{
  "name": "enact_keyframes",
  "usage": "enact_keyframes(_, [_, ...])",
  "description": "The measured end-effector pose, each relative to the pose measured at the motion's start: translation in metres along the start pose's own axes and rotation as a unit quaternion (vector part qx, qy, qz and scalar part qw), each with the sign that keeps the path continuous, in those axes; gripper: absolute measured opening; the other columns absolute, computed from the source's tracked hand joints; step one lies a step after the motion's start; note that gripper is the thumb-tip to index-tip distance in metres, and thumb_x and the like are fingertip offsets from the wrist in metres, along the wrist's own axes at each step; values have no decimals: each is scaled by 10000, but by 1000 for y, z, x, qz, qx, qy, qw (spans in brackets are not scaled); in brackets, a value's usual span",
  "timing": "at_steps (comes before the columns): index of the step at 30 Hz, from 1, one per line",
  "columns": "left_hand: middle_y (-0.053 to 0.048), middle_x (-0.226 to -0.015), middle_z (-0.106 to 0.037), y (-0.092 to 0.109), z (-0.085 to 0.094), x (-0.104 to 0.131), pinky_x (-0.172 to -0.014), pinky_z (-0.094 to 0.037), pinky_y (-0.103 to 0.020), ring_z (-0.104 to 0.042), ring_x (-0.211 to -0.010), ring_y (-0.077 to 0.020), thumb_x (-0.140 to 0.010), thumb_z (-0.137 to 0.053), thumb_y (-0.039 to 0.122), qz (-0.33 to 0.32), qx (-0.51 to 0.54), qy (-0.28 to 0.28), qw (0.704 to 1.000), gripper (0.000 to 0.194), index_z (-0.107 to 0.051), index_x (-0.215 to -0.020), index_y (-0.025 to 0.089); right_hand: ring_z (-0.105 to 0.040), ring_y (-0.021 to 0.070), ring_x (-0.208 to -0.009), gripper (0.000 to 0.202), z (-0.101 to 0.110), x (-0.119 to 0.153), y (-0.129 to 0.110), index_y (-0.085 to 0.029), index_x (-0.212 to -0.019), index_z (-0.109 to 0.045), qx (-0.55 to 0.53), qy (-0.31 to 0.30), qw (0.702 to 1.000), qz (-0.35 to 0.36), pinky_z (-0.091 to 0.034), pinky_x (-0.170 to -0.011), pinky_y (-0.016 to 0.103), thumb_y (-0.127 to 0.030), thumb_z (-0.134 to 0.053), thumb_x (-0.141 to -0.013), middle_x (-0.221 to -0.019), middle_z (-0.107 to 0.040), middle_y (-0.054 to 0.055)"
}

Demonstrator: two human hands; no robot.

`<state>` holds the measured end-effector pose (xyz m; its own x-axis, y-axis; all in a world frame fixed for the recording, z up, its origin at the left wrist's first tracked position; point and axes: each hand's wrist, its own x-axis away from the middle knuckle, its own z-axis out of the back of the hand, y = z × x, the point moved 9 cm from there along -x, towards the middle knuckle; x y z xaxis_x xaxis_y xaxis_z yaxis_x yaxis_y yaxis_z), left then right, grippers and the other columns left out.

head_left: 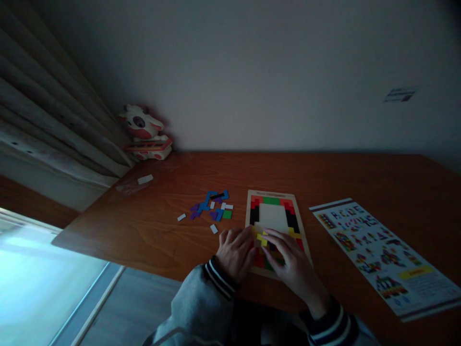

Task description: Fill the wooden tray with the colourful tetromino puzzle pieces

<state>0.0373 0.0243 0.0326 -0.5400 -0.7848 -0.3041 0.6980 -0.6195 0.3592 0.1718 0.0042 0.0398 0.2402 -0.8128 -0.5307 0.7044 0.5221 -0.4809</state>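
A wooden puzzle board (273,214) lies on the table, with red, green, black and yellow pieces around its pale bare middle. My right hand (290,262) is over the board's lower right part, thumb and fingers closed on a yellow piece (264,239). At the board's lower left edge rests my left hand (236,252), its fingers bent and close together beside the yellow piece; whether anything is under them is hidden. Left of the board lie loose blue, purple, white and green pieces (226,214).
A printed pattern sheet (382,254) lies to the right on the wooden table (144,230). At the back left sits a cow toy (146,132), near a clear plastic bag with a white label (145,179). Curtains hang at the left.
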Motion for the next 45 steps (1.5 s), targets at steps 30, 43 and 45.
enact_keyframes(30, [-71,-1421,-563,-3,-1,3,-1006,-400,-460,-512,-1212,-264,-1001,-404,305,5,-4,0,1000,401,-562,-1359,220,-624,239,-1174,344,-4,0,5,-251,-1293,-550,-24,-2,1000,-18,-554,-990,463,-231,-556,-950,-1240,-661,88])
enact_keyframes(43, [-73,-1325,-634,4,2,-9,-987,-368,-490,-557,-1159,-274,-949,-509,271,13,-30,37,999,357,-612,-1290,249,-613,251,-1186,290,7,3,13,-240,-1248,-552,-7,55,997,-57,-538,-1000,489,-240,-549,-958,-1265,-641,104])
enact_keyframes(45, [-67,-1234,-689,1,1,-16,-968,-375,-487,-598,-1088,-266,-922,-555,258,28,-29,49,998,340,-632,-1252,232,-613,252,-1182,287,10,4,15,-236,-1243,-553,-8,68,995,-66,-537,-998,489,-246,-553,-956,-1267,-639,106])
